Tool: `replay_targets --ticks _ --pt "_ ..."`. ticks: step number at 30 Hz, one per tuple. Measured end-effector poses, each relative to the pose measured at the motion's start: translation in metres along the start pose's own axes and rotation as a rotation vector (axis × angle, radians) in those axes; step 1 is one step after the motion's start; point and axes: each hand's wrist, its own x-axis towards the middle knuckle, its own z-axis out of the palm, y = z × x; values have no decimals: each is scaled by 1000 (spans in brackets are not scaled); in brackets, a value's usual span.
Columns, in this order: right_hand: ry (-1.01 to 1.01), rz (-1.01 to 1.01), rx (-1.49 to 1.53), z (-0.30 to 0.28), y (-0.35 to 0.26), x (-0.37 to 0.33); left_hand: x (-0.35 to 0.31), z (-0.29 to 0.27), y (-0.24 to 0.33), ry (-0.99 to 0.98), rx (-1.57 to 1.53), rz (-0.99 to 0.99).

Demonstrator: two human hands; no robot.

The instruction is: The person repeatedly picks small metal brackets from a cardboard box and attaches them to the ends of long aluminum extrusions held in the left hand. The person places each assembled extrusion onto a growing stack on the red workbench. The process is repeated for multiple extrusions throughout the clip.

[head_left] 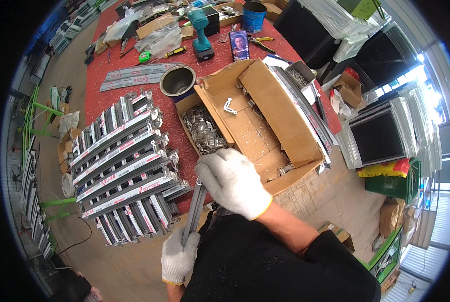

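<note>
Gloved in white, my left hand [180, 256] is closed round the lower part of a grey metal profile [194, 214], which slants upward in front of my body. My right hand [237, 183], in a matching glove, is bent over the profile's upper end with its fingers pinched; what lies between them is hidden. Just beyond that hand, small shiny metal brackets [203, 130] fill a narrow cardboard compartment. A single pale corner bracket [229, 106] lies in the larger open cardboard box [285, 116]. To the left, many similar profiles [122, 156] are stacked crosswise in layers.
The red table [102, 103] also carries a metal-rimmed pot [178, 81], a teal cordless drill [200, 32], a phone [239, 45], pliers [261, 43] and a blue bucket [254, 16]. Wrapped dark panels [378, 136] stand at the right. A person's head shows at lower left.
</note>
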Motion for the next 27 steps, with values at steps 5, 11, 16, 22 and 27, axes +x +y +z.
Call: replay_targets --ticks 5,11,16,22,27 --pt "81 17 -33 15 -8 -2 -2 -6 6 15 12 106" --pt "68 204 282 3 0 0 3 -13 22 -21 16 17" --pt "124 406 369 -14 4 -20 7 -18 13 22 -29 67" --pt "-282 439 61 29 36 -83 11 -15 -26 79 -219 69" --pt "-284 571 -320 100 80 -109 6 -9 -55 103 -196 87"
